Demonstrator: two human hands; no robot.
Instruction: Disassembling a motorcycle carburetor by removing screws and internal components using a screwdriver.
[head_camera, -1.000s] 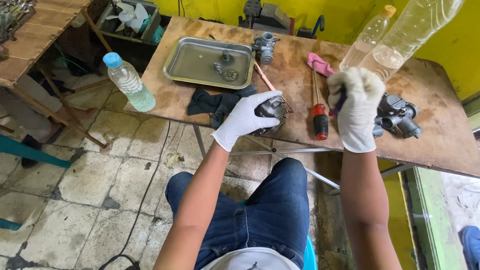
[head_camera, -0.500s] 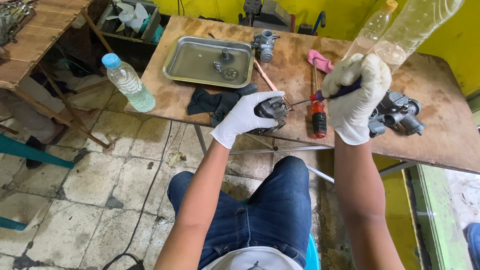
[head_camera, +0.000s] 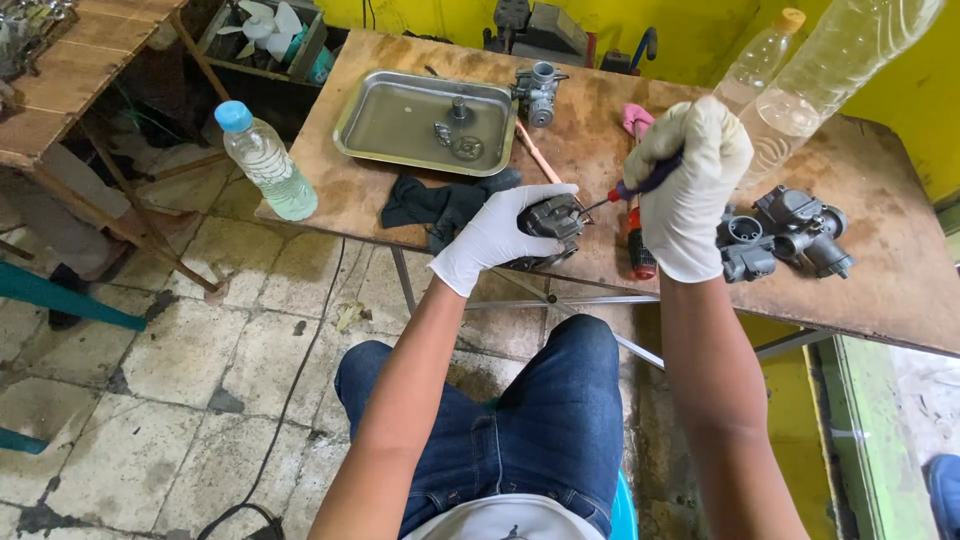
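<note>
Left hands: the left hand (head_camera: 495, 240), in a white glove, is closed around a dark grey carburetor (head_camera: 552, 222) and holds it at the front edge of the surface (head_camera: 600, 150), just above the person's knees.
Right hands: the right hand (head_camera: 688, 185), also gloved in white, is clenched around the dark blue handle of a screwdriver (head_camera: 625, 190); the thin metal shaft slants down and left, and its tip meets the top of the carburetor.
Carburetor: near the front edge of the wooden surface, partly wrapped by the left fingers, beside a dark cloth.
Dark cloth (head_camera: 440, 205): crumpled on the surface, just left of the held carburetor and below the tray.
Metal tray (head_camera: 400, 125): shallow, rectangular, towards the back left of the surface, with a few small round metal parts lying in it.
Second carburetor (head_camera: 538, 92): light grey, standing just beside the tray's right rim.
Pair of carburetors (head_camera: 785, 232): dark, lying to the right of the right hand.
Red-handled screwdriver (head_camera: 640, 250): lying on the surface under the right wrist, partly hidden.
Plastic bottle with a blue cap (head_camera: 265, 160): standing at the left corner of the surface, holding clear liquid.
Two clear bottles (head_camera: 830, 70): at the back right, tilted in view.
Legs: blue jeans (head_camera: 520, 420) below the surface, over a tiled floor (head_camera: 180, 370).
</note>
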